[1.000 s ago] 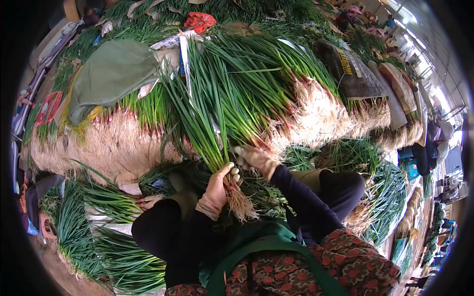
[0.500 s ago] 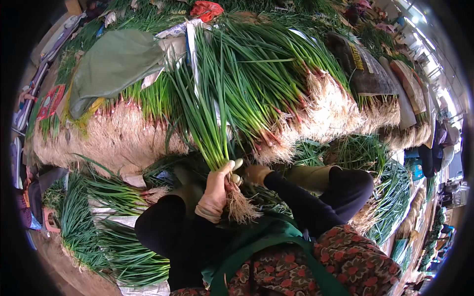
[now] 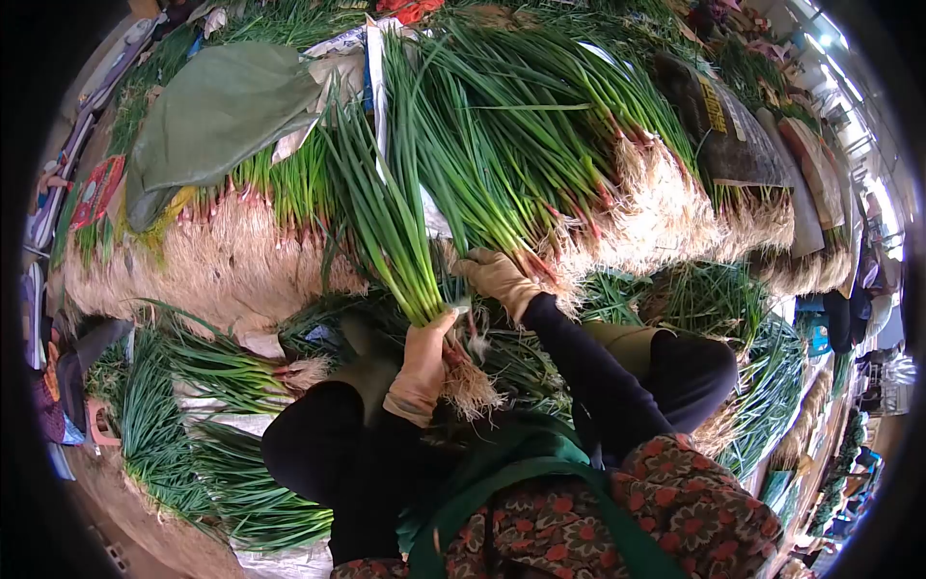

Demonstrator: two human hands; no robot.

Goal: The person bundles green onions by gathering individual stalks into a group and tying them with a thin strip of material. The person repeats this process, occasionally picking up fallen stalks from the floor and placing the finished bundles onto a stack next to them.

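the left hand [image 3: 421,363] is closed round the bunch [image 3: 409,277], gripping just above the roots [image 3: 472,386], the leaves running up beside the pile [image 3: 521,145]. over to the right hand [image 3: 500,278], bent at the pile's near stems; whether it pinches a stalk, no telling from here. the sound technique, surely: firm but gentle on the left, root ends level, any stalk taken low, so tender leaves don't snap.
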